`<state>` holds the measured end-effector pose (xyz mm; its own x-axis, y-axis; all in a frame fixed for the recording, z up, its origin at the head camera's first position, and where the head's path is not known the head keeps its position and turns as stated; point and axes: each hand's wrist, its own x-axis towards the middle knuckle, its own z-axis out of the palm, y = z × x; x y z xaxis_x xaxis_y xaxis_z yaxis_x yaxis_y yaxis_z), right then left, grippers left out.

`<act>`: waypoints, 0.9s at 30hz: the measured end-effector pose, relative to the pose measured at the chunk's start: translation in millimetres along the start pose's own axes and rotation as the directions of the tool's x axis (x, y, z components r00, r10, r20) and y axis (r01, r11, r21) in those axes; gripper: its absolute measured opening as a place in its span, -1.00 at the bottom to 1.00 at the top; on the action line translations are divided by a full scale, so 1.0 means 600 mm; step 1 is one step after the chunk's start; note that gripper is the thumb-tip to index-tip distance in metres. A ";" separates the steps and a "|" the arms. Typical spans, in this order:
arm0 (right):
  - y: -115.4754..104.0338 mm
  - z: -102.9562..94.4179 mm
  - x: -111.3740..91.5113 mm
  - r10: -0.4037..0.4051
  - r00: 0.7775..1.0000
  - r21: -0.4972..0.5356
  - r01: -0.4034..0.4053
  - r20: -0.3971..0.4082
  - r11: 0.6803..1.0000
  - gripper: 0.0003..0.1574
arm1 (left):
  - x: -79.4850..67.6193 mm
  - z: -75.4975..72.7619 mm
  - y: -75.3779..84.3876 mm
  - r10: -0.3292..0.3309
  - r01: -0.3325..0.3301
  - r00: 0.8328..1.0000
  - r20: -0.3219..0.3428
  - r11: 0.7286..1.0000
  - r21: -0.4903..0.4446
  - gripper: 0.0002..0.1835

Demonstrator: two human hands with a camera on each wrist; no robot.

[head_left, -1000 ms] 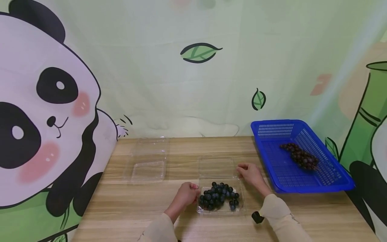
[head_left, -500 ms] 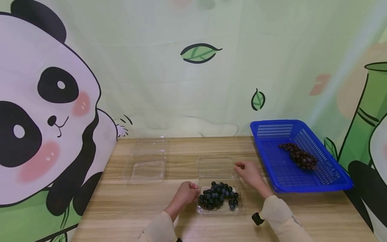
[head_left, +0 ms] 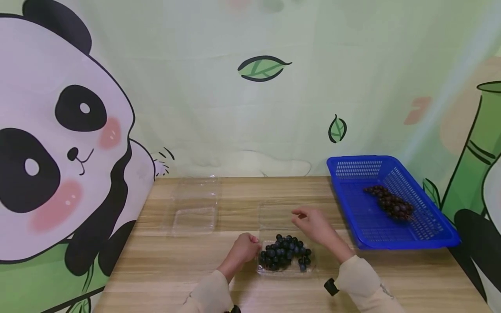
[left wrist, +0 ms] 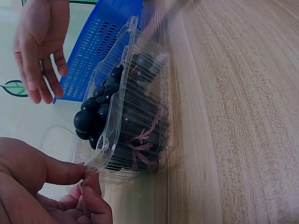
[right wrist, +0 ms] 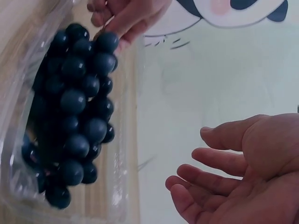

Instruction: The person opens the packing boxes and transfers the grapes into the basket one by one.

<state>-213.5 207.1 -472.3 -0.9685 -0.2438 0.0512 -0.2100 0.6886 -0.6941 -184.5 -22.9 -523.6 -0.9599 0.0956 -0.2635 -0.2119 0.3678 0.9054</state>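
A bunch of dark grapes (head_left: 283, 252) lies in a clear plastic clamshell box (head_left: 287, 272), its lid (head_left: 274, 216) folded back on the table. At the box's left edge my left hand (head_left: 243, 248) pinches the rim between thumb and fingers, plain in the left wrist view, where grape stems show through the ribbed wall. Over the right part of the lid hovers my right hand (head_left: 313, 224). Its fingers (right wrist: 210, 179) are relaxed and apart, with nothing between them in the right wrist view.
On the right stands a blue plastic basket (head_left: 354, 232) holding a bunch of reddish-brown grapes (head_left: 393, 204). Another clear clamshell box (head_left: 194, 221) sits at the back left of the wooden table (head_left: 156, 269). A printed cloth (head_left: 203, 95) hangs behind the table.
My right hand has moved left from the lid's right edge to above the lid. The left hand keeps its pinch on the box rim. The view has shifted slightly.
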 end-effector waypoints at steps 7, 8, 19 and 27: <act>-0.030 0.008 -0.009 -0.063 0.996 -0.020 0.064 0.066 0.998 -0.63 | 0.000 -0.001 0.003 0.015 -0.015 1.000 -0.004 1.000 0.018 -0.77; -0.034 0.009 -0.011 -0.077 0.995 -0.020 0.078 0.070 0.997 -0.63 | 0.000 -0.002 0.003 0.016 -0.016 1.000 -0.003 1.000 0.026 -0.77; -0.071 0.029 -0.032 -0.277 0.957 -0.078 0.284 0.082 0.956 -0.71 | 0.000 -0.006 0.006 0.017 -0.017 1.000 -0.002 0.998 0.057 -0.83; -0.088 0.049 -0.043 -0.348 0.934 -0.174 0.358 0.084 0.918 -0.71 | 0.003 -0.008 0.001 0.027 -0.028 0.999 0.018 0.998 0.052 -0.80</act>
<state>-173.6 157.1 -458.1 -0.8200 -0.5244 0.2293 -0.5623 0.6633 -0.4939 -187.0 -26.9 -522.0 -0.9619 0.1218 -0.2446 -0.1750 0.4131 0.8937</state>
